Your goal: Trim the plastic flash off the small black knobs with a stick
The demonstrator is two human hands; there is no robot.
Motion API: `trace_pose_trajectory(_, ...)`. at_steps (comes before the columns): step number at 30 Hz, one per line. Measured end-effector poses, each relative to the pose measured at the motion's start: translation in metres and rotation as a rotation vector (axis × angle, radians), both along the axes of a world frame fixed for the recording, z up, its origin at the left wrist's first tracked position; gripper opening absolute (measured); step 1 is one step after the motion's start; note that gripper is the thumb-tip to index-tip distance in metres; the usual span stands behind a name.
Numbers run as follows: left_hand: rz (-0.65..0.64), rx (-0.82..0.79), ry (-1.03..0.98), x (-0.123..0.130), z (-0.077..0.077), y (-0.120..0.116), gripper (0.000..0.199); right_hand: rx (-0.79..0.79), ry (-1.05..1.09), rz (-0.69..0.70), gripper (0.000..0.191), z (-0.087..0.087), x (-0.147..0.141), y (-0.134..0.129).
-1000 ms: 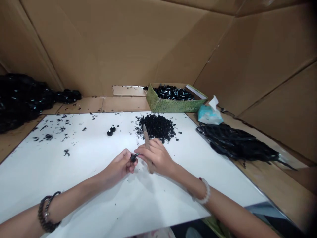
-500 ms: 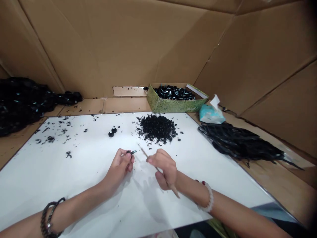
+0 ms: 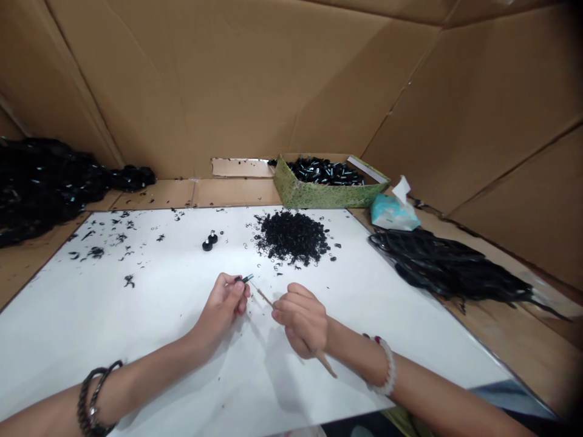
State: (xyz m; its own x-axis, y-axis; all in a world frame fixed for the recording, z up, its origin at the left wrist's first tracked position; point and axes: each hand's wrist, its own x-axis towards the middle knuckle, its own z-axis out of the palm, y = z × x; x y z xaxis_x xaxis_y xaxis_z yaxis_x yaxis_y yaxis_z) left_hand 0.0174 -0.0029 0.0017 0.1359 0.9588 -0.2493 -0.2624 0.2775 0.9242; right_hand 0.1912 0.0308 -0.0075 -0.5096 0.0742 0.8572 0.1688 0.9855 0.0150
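My left hand (image 3: pixel 221 306) pinches a small black cylindrical part (image 3: pixel 245 279) with a metal-coloured end between thumb and fingers. My right hand (image 3: pixel 300 320) is closed around a thin wooden stick (image 3: pixel 263 295), which runs through the fist. Its pointed end slants toward the small part, with a small gap between them, and its other end sticks out below my hand. Both hands hover over a white board (image 3: pixel 136 315). Beyond them lies a heap of small black rings (image 3: pixel 291 238), with loose rings scattered around it.
Two small black parts (image 3: pixel 209 241) stand on the board. Behind it is a green patterned box (image 3: pixel 328 195) of black parts. A tissue pack (image 3: pixel 392 213) and black tangled strands (image 3: pixel 446 267) lie right, another black mass (image 3: pixel 40 188) left. Cardboard walls surround the area.
My right hand has moved away from my left, and the stick now slants toward the small part instead of standing upright across my fingers. My left hand has shifted only slightly.
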Motion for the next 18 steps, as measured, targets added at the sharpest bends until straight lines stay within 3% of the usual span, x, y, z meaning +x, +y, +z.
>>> trace_pose_trajectory(18,0.042,-0.03,-0.054,0.0027,-0.0094,0.0016,0.032,0.066,0.007,-0.064,0.015,-0.0045,-0.0041,0.0003)
